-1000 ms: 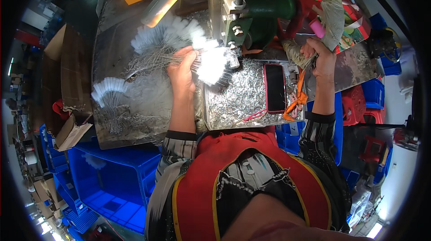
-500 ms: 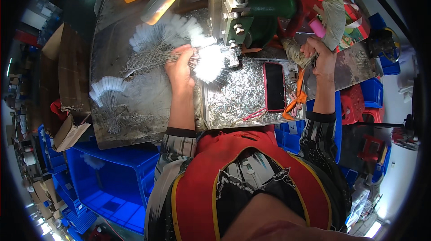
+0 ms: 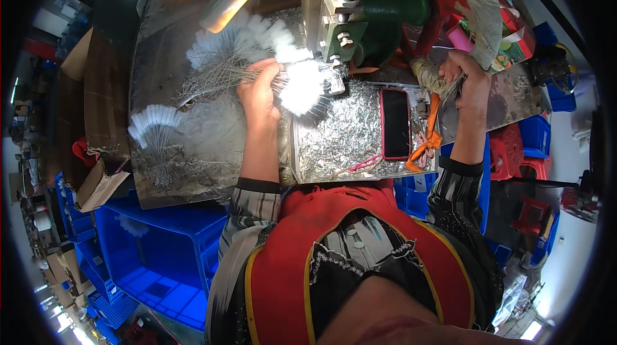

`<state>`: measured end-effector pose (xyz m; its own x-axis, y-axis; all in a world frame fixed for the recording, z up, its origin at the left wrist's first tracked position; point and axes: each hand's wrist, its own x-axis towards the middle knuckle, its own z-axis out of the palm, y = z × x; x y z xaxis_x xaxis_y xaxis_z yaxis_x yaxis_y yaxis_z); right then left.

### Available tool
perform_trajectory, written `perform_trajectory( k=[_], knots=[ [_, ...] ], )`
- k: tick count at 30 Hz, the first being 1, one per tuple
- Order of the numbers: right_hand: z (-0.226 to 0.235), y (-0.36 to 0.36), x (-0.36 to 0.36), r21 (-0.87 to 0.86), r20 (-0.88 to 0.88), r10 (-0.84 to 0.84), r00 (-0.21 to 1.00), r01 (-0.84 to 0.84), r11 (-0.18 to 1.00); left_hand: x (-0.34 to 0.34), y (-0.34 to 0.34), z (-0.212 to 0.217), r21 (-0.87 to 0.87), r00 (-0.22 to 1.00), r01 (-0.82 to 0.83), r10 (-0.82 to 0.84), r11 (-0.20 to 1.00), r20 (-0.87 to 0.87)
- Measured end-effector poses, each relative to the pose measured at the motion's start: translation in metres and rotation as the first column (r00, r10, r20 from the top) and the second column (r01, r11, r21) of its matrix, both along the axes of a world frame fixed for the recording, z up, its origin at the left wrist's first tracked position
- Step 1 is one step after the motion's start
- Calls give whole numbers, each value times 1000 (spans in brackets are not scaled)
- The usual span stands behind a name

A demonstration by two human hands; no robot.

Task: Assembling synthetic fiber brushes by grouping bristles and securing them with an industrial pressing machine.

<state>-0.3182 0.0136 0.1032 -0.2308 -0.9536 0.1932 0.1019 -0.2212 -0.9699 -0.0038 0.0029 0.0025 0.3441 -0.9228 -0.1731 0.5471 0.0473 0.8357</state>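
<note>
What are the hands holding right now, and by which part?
Left hand: white-tipped wire brushes, by their wire stems. Right hand: a wrapped handle, by its lower part.

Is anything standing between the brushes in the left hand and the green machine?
Nothing visible. The left hand holds the brushes with their bright white ends close to the green machine; strong glare hides whether they touch it.
</note>
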Motion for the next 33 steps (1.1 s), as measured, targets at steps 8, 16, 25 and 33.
perform_trajectory(
  k=[8,16,25,33],
  knots=[
    [-56,-3,7,-257,25,-97,995,100,961,3,-1,7,17,974,168,-169,986,150],
    [1,3,8,20,-40,-69,997,70,997,3,3,-1,-26,983,163,-165,986,-81],
    [-2,5,7,20,-97,-78,992,81,997,-3,-1,-1,-14,997,79,-79,997,-17],
    [-5,2,1,-54,-10,7,1000,-8,998,0,-2,-5,-34,999,52,-52,998,-1]
  ],
)
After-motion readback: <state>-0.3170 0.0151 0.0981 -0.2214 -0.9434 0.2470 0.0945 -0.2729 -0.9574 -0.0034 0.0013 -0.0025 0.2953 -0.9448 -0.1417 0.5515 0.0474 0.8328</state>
